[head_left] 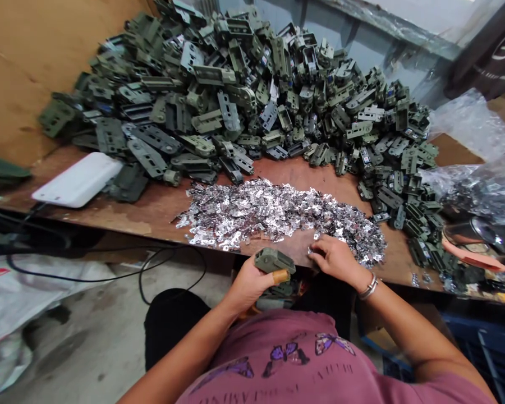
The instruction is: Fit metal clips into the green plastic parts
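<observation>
My left hand [252,284] is closed round a dark green plastic housing [273,260], held just off the table's front edge; its thumb wears a yellowish-brown cover. To the right, my right hand [333,259] pinches a small metal clip [310,251] between thumb and fingertips, low over the edge. Directly beyond both hands spreads a heap of small shiny metal clips [252,210] on the brown tabletop. Behind it rises a large pile of similar green housings [231,109].
A white power bank [78,179] with a black cable [67,276] lies at the table's left. Clear plastic bags [473,126] and an orange-handled tool [473,257] are at the right. Cardboard [37,62] stands at the back left. Below right is a blue crate [480,348].
</observation>
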A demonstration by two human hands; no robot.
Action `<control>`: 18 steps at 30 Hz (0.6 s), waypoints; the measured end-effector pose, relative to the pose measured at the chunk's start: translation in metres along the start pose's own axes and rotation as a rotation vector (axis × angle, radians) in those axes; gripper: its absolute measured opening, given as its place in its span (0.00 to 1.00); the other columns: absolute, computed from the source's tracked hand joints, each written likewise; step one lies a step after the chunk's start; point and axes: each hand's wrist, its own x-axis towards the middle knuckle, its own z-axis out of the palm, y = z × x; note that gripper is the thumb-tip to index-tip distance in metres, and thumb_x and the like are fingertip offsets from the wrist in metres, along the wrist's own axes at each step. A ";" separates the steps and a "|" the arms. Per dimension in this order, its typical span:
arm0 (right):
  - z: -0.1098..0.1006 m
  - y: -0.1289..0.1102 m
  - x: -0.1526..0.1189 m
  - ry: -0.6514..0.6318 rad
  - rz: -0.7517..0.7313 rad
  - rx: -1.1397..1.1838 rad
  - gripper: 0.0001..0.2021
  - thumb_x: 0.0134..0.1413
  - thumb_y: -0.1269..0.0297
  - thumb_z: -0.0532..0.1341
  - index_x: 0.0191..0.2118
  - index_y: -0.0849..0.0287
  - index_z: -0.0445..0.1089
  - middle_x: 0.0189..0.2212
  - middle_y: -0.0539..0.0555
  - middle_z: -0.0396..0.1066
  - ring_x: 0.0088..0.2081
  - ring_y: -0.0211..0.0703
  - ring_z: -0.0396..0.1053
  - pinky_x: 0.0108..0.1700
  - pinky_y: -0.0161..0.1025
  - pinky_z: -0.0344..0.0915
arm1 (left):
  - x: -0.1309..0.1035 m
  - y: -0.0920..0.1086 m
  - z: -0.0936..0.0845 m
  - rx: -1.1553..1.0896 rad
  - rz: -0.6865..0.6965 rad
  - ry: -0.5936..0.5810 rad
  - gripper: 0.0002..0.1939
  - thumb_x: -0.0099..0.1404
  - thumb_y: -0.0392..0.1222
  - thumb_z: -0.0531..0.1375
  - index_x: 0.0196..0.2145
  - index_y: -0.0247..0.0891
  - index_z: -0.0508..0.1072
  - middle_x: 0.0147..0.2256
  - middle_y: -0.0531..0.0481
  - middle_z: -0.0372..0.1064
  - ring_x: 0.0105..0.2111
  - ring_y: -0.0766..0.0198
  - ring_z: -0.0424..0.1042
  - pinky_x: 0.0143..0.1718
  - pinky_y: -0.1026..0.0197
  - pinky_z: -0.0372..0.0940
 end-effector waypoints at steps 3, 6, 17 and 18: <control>0.006 -0.010 0.006 -0.003 0.037 -0.067 0.07 0.58 0.67 0.60 0.30 0.61 0.73 0.29 0.57 0.72 0.33 0.44 0.69 0.35 0.37 0.63 | 0.001 0.003 0.005 0.074 0.086 0.045 0.17 0.46 0.41 0.71 0.32 0.34 0.72 0.31 0.48 0.74 0.31 0.63 0.72 0.37 0.60 0.67; 0.002 -0.024 0.006 0.066 -0.008 0.154 0.06 0.59 0.69 0.58 0.32 0.61 0.71 0.27 0.53 0.72 0.29 0.39 0.68 0.34 0.35 0.62 | 0.002 0.005 0.008 0.143 0.159 0.076 0.16 0.47 0.41 0.71 0.29 0.36 0.68 0.26 0.53 0.71 0.27 0.65 0.69 0.32 0.63 0.64; -0.028 -0.053 -0.003 0.017 -0.228 0.308 0.03 0.57 0.73 0.62 0.34 0.59 0.72 0.25 0.49 0.74 0.26 0.35 0.71 0.29 0.31 0.62 | -0.008 -0.006 0.000 0.310 0.328 -0.100 0.21 0.52 0.42 0.70 0.42 0.36 0.72 0.45 0.42 0.76 0.41 0.59 0.75 0.43 0.58 0.69; -0.029 -0.053 -0.005 0.025 -0.249 0.321 0.03 0.58 0.72 0.62 0.34 0.59 0.72 0.25 0.49 0.75 0.26 0.35 0.72 0.29 0.31 0.63 | -0.009 -0.007 -0.002 0.306 0.333 -0.103 0.22 0.52 0.42 0.70 0.43 0.36 0.72 0.45 0.41 0.76 0.41 0.58 0.75 0.44 0.58 0.69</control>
